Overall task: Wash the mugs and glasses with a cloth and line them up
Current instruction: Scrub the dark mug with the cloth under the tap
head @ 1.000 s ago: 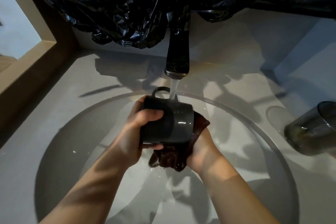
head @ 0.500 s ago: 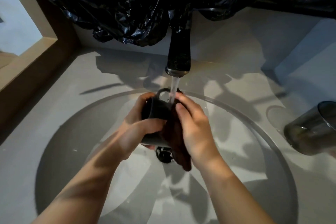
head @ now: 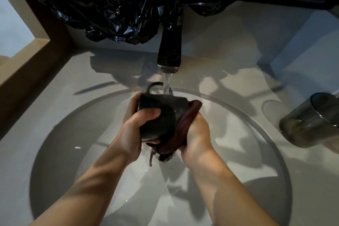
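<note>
Under the black tap (head: 170, 49), your left hand (head: 136, 130) grips the dark glazed mug (head: 159, 117), handle pointing away; your right hand (head: 198, 134) clasps the wet brown cloth (head: 185, 124) against its right side.

The mug (head: 161, 115) sits over the sink (head: 55, 152), under the tap (head: 169, 51), glass (head: 310, 121) right.

My bare forearms reach forward and converge. My left hand (head: 136, 130) wraps the mug (head: 165, 108), thumb across its side; my right hand (head: 197, 134) grips the cloth (head: 185, 121) against it, fingers hidden.
</note>
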A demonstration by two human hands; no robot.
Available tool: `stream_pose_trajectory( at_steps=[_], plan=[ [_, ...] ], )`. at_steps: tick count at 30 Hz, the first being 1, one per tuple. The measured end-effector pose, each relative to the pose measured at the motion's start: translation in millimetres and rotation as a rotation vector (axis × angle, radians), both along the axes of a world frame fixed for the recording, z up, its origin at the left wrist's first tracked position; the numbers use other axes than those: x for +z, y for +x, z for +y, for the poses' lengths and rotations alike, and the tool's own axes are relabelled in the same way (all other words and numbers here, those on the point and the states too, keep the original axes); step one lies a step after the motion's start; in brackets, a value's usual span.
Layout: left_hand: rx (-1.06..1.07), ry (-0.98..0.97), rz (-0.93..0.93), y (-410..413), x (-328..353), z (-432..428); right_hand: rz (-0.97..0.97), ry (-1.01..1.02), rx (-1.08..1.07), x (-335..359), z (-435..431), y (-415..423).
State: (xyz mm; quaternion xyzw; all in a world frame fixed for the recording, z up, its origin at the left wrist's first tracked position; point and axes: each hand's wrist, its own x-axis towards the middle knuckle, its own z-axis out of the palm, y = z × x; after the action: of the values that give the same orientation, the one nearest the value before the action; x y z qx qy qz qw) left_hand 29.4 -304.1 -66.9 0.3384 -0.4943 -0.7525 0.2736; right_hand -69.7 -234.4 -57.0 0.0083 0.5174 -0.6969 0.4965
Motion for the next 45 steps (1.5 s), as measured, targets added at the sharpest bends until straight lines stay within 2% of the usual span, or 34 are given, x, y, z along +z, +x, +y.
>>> stream_pose_trajectory(
  at_steps=[3,6,9,11,14,16,17,19,22,24,27,30,32,36,39,42,45],
  plan=[
    [0.083,-0.021,-0.055,-2,-1,0,0.338,0.105,0.015,1,-4,12],
    [0.057,-0.088,-0.113,-1,2,-1,0.662,0.137,0.112,1,-2,14],
    [-0.059,-0.187,-0.18,2,8,0,0.828,0.178,0.151,-3,-1,-2],
    [-0.147,-0.179,-0.148,4,10,1,0.725,0.17,0.132,-2,0,-13],
    [-0.214,-0.16,-0.061,7,10,-3,0.299,0.063,0.117,-4,1,-25],
    [-0.216,-0.145,-0.002,8,10,-7,0.016,0.013,0.211,-4,2,-26],
    [-0.213,-0.133,0.021,9,10,-8,-0.079,-0.005,0.266,-3,2,-23],
    [-0.188,-0.107,0.044,7,9,-7,-0.141,-0.043,0.278,-3,0,-20],
    [-0.086,-0.032,0.044,4,5,0,-0.069,-0.071,0.179,-1,-1,-16],
    [-0.007,0.016,0.024,2,2,3,0.045,-0.001,0.15,3,-2,-10],
    [0.077,0.026,-0.028,-1,1,2,0.325,0.135,0.115,2,-3,4],
    [0.098,0.011,-0.081,5,4,-12,0.679,0.121,0.037,3,1,14],
    [0.027,-0.074,-0.145,13,6,-22,0.781,0.113,-0.004,6,2,11],
    [-0.231,-0.252,-0.248,21,8,-21,0.741,0.141,-0.031,5,-4,-7],
    [-0.376,-0.256,-0.25,18,10,-13,0.705,0.081,0.175,4,1,-18],
    [-0.371,-0.256,-0.264,20,12,-18,0.657,0.081,0.333,3,3,-22],
    [-0.256,-0.142,-0.178,22,11,-24,0.577,0.118,0.175,2,-1,-19]
  ],
)
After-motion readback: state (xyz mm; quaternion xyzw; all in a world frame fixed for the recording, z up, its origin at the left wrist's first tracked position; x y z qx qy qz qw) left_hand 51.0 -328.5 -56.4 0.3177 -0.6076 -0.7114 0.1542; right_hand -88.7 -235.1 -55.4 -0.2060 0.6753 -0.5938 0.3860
